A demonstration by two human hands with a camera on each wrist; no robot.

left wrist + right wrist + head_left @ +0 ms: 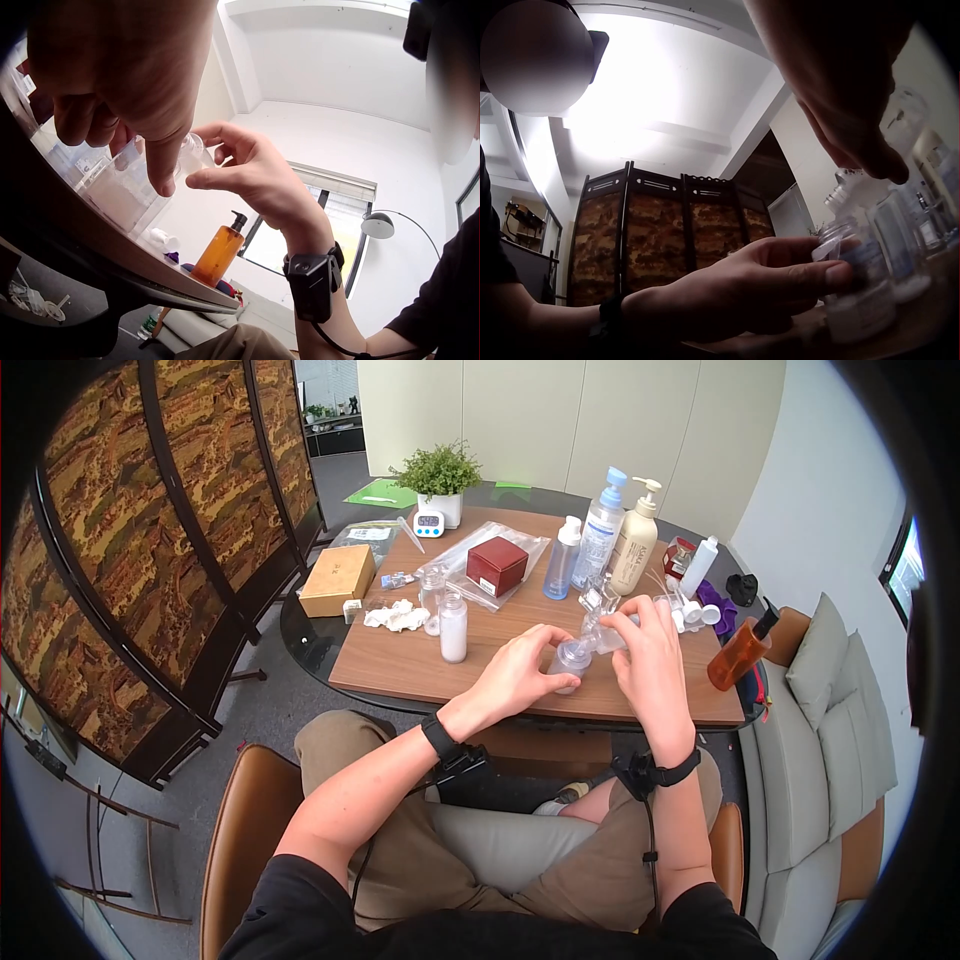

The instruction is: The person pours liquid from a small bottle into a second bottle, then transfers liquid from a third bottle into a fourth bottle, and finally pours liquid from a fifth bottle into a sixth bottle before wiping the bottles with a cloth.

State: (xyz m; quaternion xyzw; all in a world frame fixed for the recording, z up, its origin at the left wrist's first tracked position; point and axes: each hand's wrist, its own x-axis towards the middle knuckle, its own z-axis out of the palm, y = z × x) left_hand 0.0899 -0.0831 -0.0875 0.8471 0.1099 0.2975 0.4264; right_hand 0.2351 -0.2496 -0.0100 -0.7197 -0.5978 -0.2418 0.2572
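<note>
My left hand [512, 672] grips a clear bottle [861, 315] round its upper part, thumb on the near side. That bottle stands upright on the wooden board with whitish contents low inside and an uncapped threaded neck. Just right of it, my right hand [655, 665] holds a second clear bottle [604, 637] tilted, its threaded neck pointing down and left, close over the first bottle's mouth. Part of this second bottle is hidden by the right fingers. To the left stands a clear bottle of white contents [454, 630], with an empty-looking clear bottle [432, 586] behind it.
Pump bottles [634, 545] stand behind the hands, and an amber pump bottle [738, 658] is at the right edge. A dark red box [497, 566] lies on a plastic bag. Crumpled tissue [397, 617], a cardboard box [338, 581], a timer [429, 524] and a potted plant [438, 472] are farther left.
</note>
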